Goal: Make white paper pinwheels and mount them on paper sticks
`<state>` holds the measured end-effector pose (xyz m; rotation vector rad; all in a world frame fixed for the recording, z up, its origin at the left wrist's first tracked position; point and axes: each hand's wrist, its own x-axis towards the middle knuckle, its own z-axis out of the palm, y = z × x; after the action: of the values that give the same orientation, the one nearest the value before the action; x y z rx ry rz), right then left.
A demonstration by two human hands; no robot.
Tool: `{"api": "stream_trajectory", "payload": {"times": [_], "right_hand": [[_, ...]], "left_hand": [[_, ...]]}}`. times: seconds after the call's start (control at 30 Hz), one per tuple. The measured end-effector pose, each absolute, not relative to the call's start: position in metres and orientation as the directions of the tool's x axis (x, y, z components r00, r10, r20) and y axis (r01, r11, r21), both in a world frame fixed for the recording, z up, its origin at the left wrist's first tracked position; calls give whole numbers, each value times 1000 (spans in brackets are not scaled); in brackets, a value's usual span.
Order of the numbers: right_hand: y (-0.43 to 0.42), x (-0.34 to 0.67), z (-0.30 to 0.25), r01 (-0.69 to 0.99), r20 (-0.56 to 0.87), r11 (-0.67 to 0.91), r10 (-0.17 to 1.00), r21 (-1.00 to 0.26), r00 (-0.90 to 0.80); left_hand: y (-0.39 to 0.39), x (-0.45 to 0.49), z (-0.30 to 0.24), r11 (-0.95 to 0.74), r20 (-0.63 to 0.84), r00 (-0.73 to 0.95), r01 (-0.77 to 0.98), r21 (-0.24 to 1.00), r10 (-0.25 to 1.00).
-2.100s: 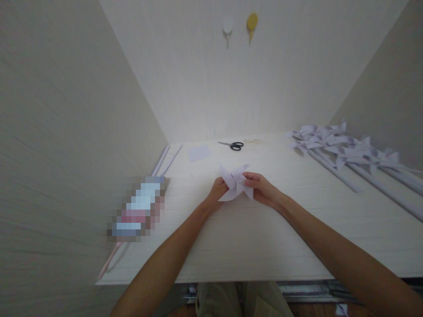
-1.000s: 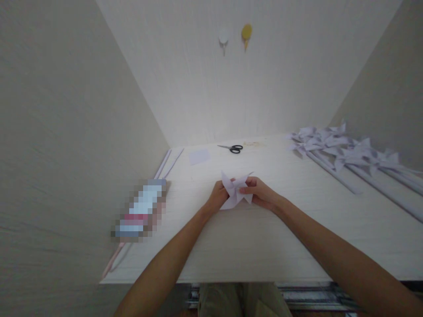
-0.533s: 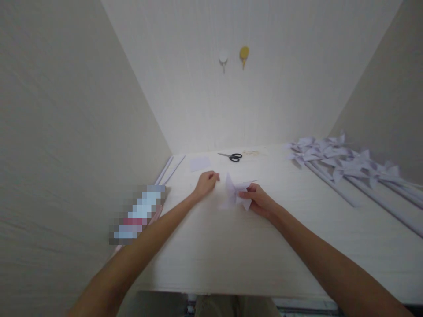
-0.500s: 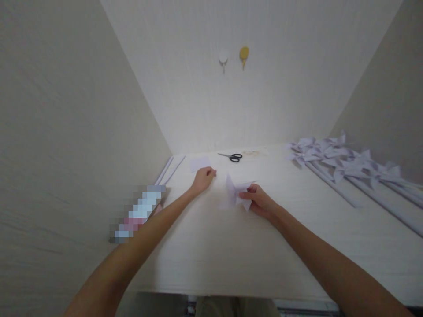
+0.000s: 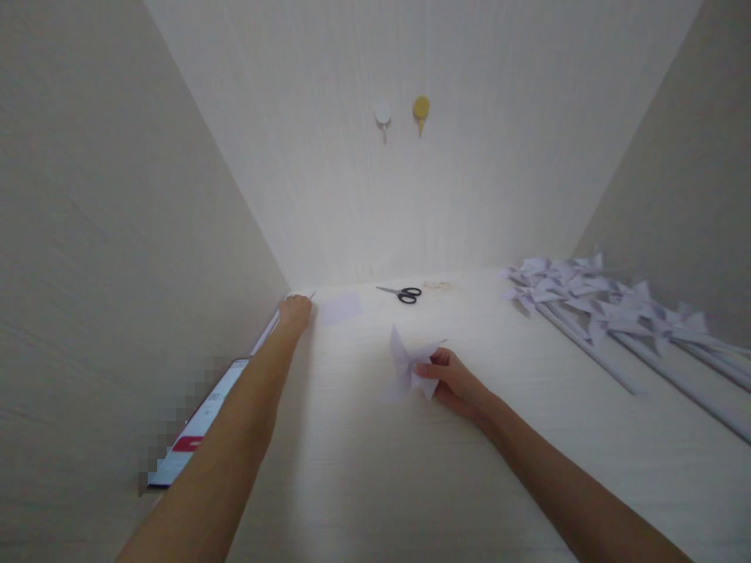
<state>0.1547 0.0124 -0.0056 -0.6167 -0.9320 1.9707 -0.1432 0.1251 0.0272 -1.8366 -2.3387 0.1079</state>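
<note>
A white paper pinwheel (image 5: 402, 363) with pointed, folded blades is pinched between the thumb and fingers of my right hand (image 5: 454, 379). Something thin and pointed sticks out past its upper right blade; I cannot make out what it is. At the far left, my left hand (image 5: 295, 310) reaches down over the thin white paper sticks (image 5: 266, 332) beside the wall. Its fingers bend away from view and their tips are hidden, so any grip is not visible. A flat pale paper square (image 5: 342, 308) lies just right of that hand.
Black-handled scissors (image 5: 404, 295) lie near the back wall, with small scraps (image 5: 437, 285) beside them. Several finished paper pinwheels (image 5: 622, 313) on rolled sticks are piled at the right. A phone (image 5: 205, 418) leans at the left wall. White and yellow hooks (image 5: 421, 108) hang on the back wall.
My left hand has moved left and away from me, from beside the paper square to the paper sticks. My right hand keeps its pinch on the pinwheel. The whole view has shifted slightly.
</note>
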Motion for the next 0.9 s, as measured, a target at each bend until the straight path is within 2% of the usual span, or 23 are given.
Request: {"api": "stream_trajectory", "payload": {"times": [0.17, 0.33, 0.47, 0.57, 0.67, 0.7, 0.73, 0.77, 0.8, 0.83, 0.9], "right_hand": [[14, 155, -6, -493, -59, -338, 865, -802, -499], [15, 156, -7, -505, -60, -338, 871, -794, -488], [16, 158, -8, -529, -38, -330, 872, -782, -488], [18, 160, -8, -546, -24, -322, 875, -773, -483], [18, 163, -6, -578, 1, -305, 884, -757, -467], [18, 163, -6, -598, 9, -303, 887, -742, -461], [17, 164, -5, -622, 14, -303, 892, -722, -451], [17, 165, -4, -649, 12, -306, 899, -697, -437], [17, 166, -4, -676, 5, -310, 907, -668, -421], [16, 167, -3, -702, -3, -313, 914, -640, -405], [16, 169, -3, -737, -17, -322, 921, -595, -388]], "left_hand": [[123, -147, 22, 262, 43, -259, 951, -162, 965], [118, -140, 33, 287, 68, -283, 956, -58, 957], [124, -129, 59, 267, 124, -282, 956, 123, 951], [126, -108, 78, 199, 124, -248, 928, 314, 961], [110, -76, 85, 74, 94, -145, 845, 530, 985], [100, -65, 85, 12, 79, -80, 776, 631, 994], [88, -54, 82, -55, 55, 14, 501, 864, 998], [74, -44, 78, -55, 31, 114, 208, 976, 993], [60, -35, 72, -12, 13, 188, -6, 1000, 982], [46, -27, 65, 52, -17, 250, -136, 989, 968], [20, -16, 47, 155, -58, 347, -257, 954, 936]]}}
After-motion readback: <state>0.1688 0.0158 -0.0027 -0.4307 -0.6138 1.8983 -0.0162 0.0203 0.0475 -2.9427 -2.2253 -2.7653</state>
